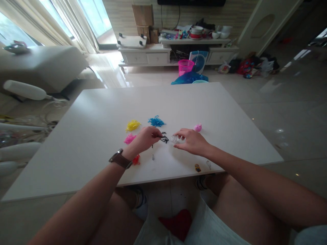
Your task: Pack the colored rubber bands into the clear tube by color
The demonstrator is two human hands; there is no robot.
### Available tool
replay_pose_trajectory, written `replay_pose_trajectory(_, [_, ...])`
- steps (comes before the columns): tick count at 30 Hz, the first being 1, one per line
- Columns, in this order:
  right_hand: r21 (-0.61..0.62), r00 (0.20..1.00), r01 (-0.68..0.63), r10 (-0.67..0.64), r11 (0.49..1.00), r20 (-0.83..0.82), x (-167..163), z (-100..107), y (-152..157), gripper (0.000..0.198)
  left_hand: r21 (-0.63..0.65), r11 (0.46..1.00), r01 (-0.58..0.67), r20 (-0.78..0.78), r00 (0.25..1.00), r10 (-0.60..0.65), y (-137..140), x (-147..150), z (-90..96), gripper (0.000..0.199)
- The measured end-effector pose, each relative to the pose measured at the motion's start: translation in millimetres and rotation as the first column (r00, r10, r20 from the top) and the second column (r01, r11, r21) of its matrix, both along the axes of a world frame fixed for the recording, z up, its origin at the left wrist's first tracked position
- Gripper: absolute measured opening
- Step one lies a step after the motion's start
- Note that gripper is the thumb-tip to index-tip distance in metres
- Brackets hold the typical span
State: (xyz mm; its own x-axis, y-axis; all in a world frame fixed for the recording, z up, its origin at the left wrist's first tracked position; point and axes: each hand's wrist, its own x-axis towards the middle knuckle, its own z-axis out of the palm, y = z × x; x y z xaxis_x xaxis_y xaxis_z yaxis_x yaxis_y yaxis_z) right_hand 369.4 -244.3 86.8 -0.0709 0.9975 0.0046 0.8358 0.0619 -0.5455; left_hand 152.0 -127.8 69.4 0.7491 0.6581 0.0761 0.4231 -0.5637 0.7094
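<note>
- In the head view, a bright room: curtains (pixel 84 27) at the window, a white cabinet (pixel 157 58) against the wall, and a white worktop (pixel 107 109) in front of the person.
- The work looks under way rather than finished: black pieces (pixel 165 139) lie loose around the worktop's middle, outside the jar (pixel 174 139).
- The colours are already parted: the yellow heap (pixel 133 125) and blue heap (pixel 156 121) lie nearest the far edge, the pink heap (pixel 130 138) is beside the left wrist, and the red heap (pixel 136 159), partly hidden by the arm, is closest to the near edge. None of these four is in a container.
- Left hand (pixel 145 137): the grip is pinched together at the black pieces, seemingly on one.
- Right hand (pixel 191 140): thumb and fingers pinch the clear jar, just beside the black pieces on the right-edge side; whether anything is inside cannot be told.
- A pink toy (pixel 198 127) stands beyond the right hand; a yellow figure (pixel 197 167) lies by the near edge.
- Past the far edge, a pink basket (pixel 185 67); its contents cannot be made out.
</note>
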Motion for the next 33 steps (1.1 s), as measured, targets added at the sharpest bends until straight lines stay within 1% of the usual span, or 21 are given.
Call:
replay_pose_trajectory(3, [-0.014,0.999,-0.013,0.014,1.000,0.041,-0.2,-0.8,0.3,0.037,-0.021,0.998,0.052,0.051,0.997,-0.051,-6.7,0.5,8.5,0.012])
replay_pose_trajectory(6, [-0.023,0.998,-0.011,0.012,1.000,0.054,-1.7,-0.9,0.4,0.037,-0.023,0.995,0.093,0.080,0.993,-0.091,-12.8,1.8,12.8,0.012])
replay_pose_trajectory(11, [-0.052,0.999,-0.012,0.014,0.999,0.035,-7.6,1.9,-0.3,0.036,-0.014,0.994,0.111,0.076,0.991,-0.109,-20.8,3.5,14.6,0.010])
replay_pose_trajectory(17, [-0.022,0.996,-0.067,0.068,0.998,0.062,-11.9,2.6,-0.6,0.031,-0.011,0.986,0.165,0.065,0.984,-0.164,-28.6,5.8,17.5,0.011])
replay_pose_trajectory(22, [-0.036,0.996,-0.080,0.082,0.996,0.035,-11.6,2.1,-0.5,0.033,-0.032,0.991,0.128,0.064,0.990,-0.125,-32.7,7.1,18.9,0.010])
replay_pose_trajectory(26, [-0.029,0.997,-0.071,0.072,0.997,0.023,-12.7,2.9,-0.7,0.033,0.026,0.995,0.099,0.065,0.993,-0.101,-32.2,8.5,18.4,0.009])
replay_pose_trajectory(29, [-0.022,0.998,-0.062,0.062,0.998,0.005,-12.9,3.3,-0.9,0.033,0.052,0.994,0.097,0.120,0.987,-0.102,-30.1,9.8,17.6,0.010])
replay_pose_trajectory(33, [-0.019,0.999,-0.033,0.033,0.999,-0.013,-12.4,4.3,-0.9,0.032,0.021,0.997,0.071,0.142,0.987,-0.073,-28.3,10.4,16.4,0.013])
